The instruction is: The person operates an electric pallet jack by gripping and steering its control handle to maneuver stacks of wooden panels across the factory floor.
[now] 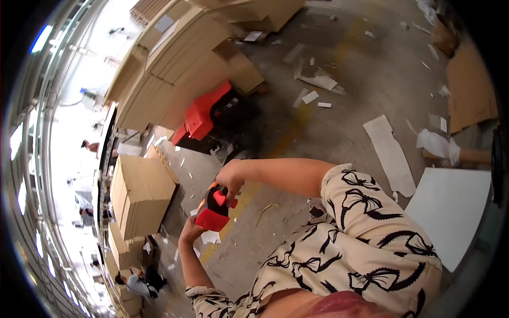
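Note:
Both my hands are on the red and black control handle (213, 218) of an electric pallet truck. My right hand (231, 177) reaches across from the right and is closed over the handle's upper side, by its red controls. Lower down on the left, my left hand (192, 231) is wrapped round the other side of the handle, its fingers partly hidden. The truck's red and black body (204, 114) stands just beyond the handle. Behind that body rises a tall stack of tan cartons (185, 69), slightly blurred.
More tan cartons (140, 193) stand in a stack on the left. Paper scraps (318, 82) and a long white strip (389, 153) litter the concrete floor. A pale board (450, 212) and brown cardboard (471, 87) lie at the right. Another person (140, 283) is at the lower left.

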A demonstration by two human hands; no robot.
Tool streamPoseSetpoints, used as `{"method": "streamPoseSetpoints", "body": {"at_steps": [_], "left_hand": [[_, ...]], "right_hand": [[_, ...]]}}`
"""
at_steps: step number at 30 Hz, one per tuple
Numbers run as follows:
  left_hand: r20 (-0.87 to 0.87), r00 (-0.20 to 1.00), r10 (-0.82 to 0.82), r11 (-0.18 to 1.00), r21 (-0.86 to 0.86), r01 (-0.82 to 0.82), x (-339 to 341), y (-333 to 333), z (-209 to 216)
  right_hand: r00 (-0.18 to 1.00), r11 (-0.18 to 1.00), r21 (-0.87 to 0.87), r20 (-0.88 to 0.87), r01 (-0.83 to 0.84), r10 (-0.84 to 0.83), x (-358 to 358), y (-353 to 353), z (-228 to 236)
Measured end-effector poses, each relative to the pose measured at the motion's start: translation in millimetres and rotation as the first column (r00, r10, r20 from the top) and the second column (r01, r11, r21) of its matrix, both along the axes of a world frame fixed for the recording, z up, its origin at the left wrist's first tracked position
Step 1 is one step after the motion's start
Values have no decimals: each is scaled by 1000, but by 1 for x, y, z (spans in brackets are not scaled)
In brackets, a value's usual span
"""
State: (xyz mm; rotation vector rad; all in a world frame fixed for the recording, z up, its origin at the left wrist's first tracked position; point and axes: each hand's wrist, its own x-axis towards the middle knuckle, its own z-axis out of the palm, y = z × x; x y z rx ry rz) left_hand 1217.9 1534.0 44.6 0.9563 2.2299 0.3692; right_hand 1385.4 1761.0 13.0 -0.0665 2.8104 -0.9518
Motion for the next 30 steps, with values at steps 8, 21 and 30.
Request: {"method": "streamPoseSetpoints", "body": {"at_steps": [8,21,30], "left_hand": [[-90,993,-82,996,32,86,-4,-30,-32],[30,995,91,996,-26,-90,48,-49,-62],[9,998,55,989,140,-56,112,-64,-81]], "right_hand": [[992,997,71,-126,43,-33,11,-19,-26],[974,999,45,-227,-6,16,82,-17,-46],[969,997,20,-234,-72,75,133,-14,-48]]}}
